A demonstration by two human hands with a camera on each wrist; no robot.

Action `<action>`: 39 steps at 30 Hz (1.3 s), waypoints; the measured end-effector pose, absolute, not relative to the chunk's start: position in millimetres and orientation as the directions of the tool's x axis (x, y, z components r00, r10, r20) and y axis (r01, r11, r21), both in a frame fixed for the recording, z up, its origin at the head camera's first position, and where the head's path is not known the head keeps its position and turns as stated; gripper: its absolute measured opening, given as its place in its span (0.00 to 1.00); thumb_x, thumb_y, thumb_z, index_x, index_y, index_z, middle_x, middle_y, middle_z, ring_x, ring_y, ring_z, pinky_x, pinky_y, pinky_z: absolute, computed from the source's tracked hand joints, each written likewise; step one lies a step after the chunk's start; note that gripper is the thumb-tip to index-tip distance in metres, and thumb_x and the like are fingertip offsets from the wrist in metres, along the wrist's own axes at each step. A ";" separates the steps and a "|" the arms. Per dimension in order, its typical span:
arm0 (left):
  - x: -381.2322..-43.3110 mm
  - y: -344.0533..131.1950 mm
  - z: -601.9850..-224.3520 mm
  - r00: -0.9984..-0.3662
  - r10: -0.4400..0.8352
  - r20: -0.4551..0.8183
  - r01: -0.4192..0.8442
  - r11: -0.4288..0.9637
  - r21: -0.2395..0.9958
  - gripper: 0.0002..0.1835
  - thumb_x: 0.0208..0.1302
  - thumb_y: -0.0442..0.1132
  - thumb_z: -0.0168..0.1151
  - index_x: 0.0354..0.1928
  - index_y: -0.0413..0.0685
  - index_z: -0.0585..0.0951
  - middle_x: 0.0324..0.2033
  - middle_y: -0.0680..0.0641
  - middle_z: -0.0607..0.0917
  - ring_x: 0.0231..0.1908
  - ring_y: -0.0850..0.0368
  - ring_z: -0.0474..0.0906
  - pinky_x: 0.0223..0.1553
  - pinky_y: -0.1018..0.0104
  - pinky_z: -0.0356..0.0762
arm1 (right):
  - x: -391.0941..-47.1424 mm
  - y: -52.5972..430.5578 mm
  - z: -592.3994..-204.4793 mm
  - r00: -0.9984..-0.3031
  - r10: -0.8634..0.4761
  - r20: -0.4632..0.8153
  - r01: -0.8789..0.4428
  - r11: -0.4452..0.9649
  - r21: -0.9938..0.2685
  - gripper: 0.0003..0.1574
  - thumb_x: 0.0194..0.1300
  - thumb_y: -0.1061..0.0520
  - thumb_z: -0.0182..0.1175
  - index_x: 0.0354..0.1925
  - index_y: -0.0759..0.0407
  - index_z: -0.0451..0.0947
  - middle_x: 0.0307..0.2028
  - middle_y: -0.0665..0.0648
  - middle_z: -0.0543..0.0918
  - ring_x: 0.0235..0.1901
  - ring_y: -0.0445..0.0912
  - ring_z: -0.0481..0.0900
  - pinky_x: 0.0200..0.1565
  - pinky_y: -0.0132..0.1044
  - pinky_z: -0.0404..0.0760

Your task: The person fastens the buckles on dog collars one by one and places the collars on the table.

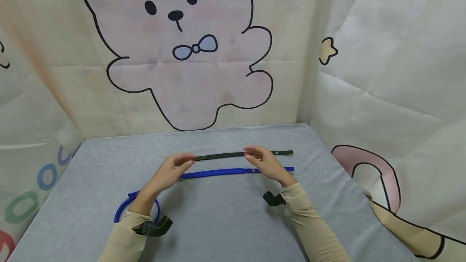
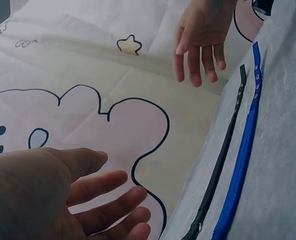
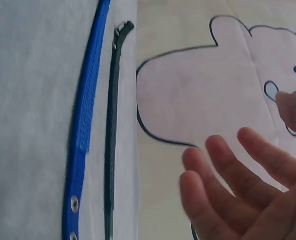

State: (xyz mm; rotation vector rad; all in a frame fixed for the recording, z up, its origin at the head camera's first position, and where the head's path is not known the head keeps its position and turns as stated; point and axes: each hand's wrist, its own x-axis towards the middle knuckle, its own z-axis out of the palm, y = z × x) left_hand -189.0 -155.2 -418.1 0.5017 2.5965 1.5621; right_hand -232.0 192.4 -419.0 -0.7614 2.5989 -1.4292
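Two flat straps with metal eyelets, like pet collars, lie stretched side by side across the table. The dark green collar is farther away, and the blue collar runs nearer. My left hand hovers by their left ends, fingers relaxed and nothing in its grasp. Over the right part of both collars is my right hand, overlapping them in the head view, its fingers loosely bent and spread. In the left wrist view, the green collar and blue collar lie below both hands. The right wrist view shows bare fingertips apart from the collars.
A blue looped band lies on the table at the left, partly hidden behind my left forearm. Grey cloth covers the table. Printed curtains with cartoon figures stand around its back and sides. Dark camera mounts sit on both wrists.
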 end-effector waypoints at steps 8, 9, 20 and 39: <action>-190.4 -157.3 -422.5 -0.961 0.272 0.048 0.191 0.530 0.826 0.20 0.79 0.41 0.52 0.65 0.39 0.76 0.61 0.34 0.81 0.61 0.38 0.76 0.59 0.41 0.75 | -243.0 226.4 -417.4 -0.875 -0.468 0.123 -0.394 0.541 -0.743 0.25 0.73 0.61 0.60 0.65 0.65 0.74 0.62 0.72 0.78 0.57 0.66 0.78 0.57 0.57 0.79; -190.3 -157.4 -423.1 -0.965 0.260 0.045 0.184 0.541 0.821 0.20 0.79 0.41 0.52 0.66 0.39 0.76 0.61 0.34 0.81 0.61 0.38 0.76 0.60 0.40 0.74 | -244.2 230.6 -417.6 -0.878 -0.464 0.115 -0.389 0.555 -0.735 0.25 0.72 0.62 0.61 0.65 0.66 0.75 0.61 0.73 0.78 0.57 0.67 0.78 0.56 0.57 0.80; -190.8 -163.6 -426.6 -0.977 0.212 -0.009 0.137 0.662 0.737 0.23 0.78 0.45 0.53 0.66 0.40 0.76 0.62 0.32 0.79 0.66 0.31 0.71 0.62 0.35 0.70 | -256.8 267.1 -423.3 -0.906 -0.422 -0.036 -0.309 0.717 -0.625 0.26 0.68 0.63 0.64 0.61 0.74 0.75 0.59 0.77 0.78 0.56 0.70 0.78 0.56 0.60 0.79; -191.5 -166.9 -444.9 -0.956 0.293 -0.015 0.225 0.763 0.606 0.22 0.61 0.24 0.63 0.59 0.34 0.80 0.53 0.32 0.85 0.56 0.33 0.80 0.59 0.40 0.74 | -255.7 290.5 -437.0 -0.929 -0.337 -0.153 -0.214 0.825 -0.522 0.14 0.62 0.70 0.63 0.47 0.72 0.81 0.35 0.66 0.84 0.34 0.51 0.80 0.36 0.40 0.79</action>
